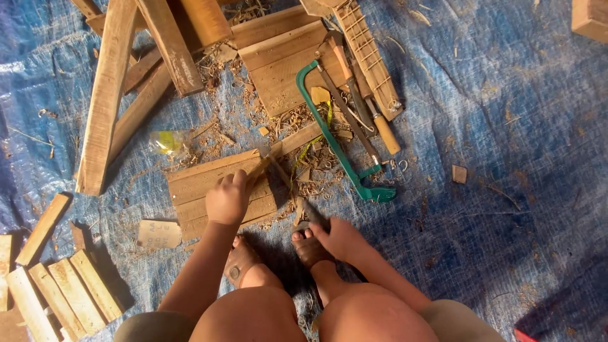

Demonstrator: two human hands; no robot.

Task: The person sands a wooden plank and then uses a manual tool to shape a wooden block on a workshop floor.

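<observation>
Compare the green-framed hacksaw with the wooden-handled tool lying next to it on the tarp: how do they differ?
The green hacksaw has a metal frame bowed around a thin blade; the wooden-handled tool is one straight shaft. The hacksaw is green with a moulded grip; the tool's handle is pale wood. The hacksaw is the longer and reaches nearer the right hand. Both lie flat and untouched, slanting the same way amid shavings on the blue tarp.

Bare arms, khaki shorts, brown sandals.
</observation>
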